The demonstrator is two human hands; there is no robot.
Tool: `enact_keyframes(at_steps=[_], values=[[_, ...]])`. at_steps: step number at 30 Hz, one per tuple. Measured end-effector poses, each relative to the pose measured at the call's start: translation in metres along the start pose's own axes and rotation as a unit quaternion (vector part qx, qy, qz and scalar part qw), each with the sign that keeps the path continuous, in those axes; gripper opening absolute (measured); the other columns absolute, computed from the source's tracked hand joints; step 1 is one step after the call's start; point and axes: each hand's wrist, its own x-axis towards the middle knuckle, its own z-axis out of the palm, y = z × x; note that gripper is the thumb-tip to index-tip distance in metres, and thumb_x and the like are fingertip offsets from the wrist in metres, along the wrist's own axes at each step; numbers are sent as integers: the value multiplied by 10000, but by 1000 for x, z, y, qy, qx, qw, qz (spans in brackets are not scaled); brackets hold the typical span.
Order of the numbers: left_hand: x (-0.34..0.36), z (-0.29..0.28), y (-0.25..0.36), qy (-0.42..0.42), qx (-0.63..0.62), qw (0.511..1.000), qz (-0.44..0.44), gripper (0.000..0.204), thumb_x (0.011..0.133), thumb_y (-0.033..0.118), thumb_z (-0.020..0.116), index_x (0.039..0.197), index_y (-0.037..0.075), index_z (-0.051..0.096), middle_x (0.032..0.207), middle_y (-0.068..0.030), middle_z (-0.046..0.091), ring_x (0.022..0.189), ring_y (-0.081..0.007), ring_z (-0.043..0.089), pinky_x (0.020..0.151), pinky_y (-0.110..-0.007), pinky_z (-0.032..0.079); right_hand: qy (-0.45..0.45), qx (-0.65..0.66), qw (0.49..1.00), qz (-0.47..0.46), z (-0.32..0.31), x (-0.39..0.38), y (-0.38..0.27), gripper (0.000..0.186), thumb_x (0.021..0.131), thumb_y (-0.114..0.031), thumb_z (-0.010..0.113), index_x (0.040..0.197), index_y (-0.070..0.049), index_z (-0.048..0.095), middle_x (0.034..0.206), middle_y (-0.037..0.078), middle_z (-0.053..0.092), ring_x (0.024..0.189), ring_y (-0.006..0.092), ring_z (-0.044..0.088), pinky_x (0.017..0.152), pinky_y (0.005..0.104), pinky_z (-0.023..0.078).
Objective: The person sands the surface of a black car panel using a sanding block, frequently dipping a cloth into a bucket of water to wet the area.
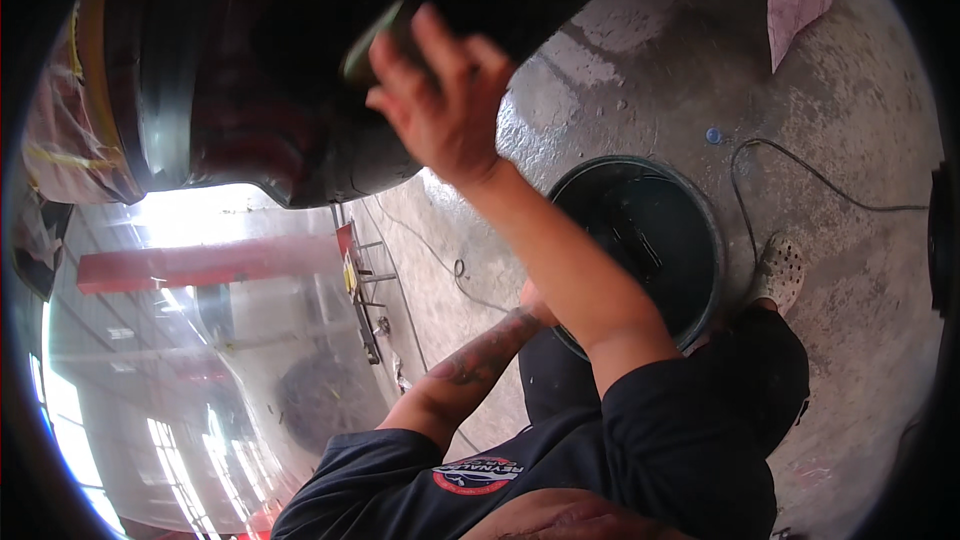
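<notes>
My right hand (445,110) is raised against a dark, glossy car body panel (330,140), its fingers partly spread and a little blurred. Under those fingers is a flat greenish pad (368,48), held against the panel; its far side is lost in shadow. My left hand (537,302) is low beside a dark round bucket (719,260), mostly covered by my right forearm, so its fingers do not show. The bucket stands on the floor in front of me and seems to hold dark water with thin dark items in it.
A thin cable (850,195) curls across the wet, stained concrete floor (830,340). Near it lies a small blue cap-like disc (713,135). Masking paper (70,155) covers part of the car at left. A shiny pale car surface (300,340) with reflections stands lower left.
</notes>
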Motion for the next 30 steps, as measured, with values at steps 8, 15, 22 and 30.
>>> enact_keyframes(at_steps=[8, 15, 22, 30], values=[[35, -49, 51, -74, 31, 996, -24, 422, 705, 294, 797, 1071, 103, 713, 1105, -95, 680, 1076, -295, 634, 917, -441, 495, -10, -45, 999, 16, -11, 107, 100, 476, 897, -354, 783, 1287, -128, 630, 1237, 134, 557, 1139, 344, 497, 953, 495, 357], [-24, 37, -32, -30, -283, 947, -152, 534, 782, 375, 794, 1229, 104, 686, 1313, -123, 649, 1224, -307, 590, 1024, -431, 469, 55, 7, 997, 44, 3, 13, 16, 598, 852, -315, 824, 1369, -141, 579, 1368, 215, 541, 1210, 350, 508, 1000, 510, 352], [15, -3, 14, -96, -99, 986, -98, 578, 770, 411, 805, 1234, 82, 697, 1266, -130, 688, 1226, -333, 607, 1013, -440, 484, 81, -45, 996, -4, -11, 31, 83, 658, 826, -291, 835, 1410, -172, 557, 1424, 165, 490, 1161, 382, 477, 982, 496, 382], [-1, 11, -8, -6, -109, 992, -59, 510, 797, 387, 765, 1197, 79, 697, 1131, -113, 709, 1164, -354, 636, 995, -456, 498, 60, 9, 996, 63, 2, -25, 26, 590, 901, -293, 785, 1382, -65, 528, 1442, 260, 466, 1226, 385, 470, 1046, 502, 333]])
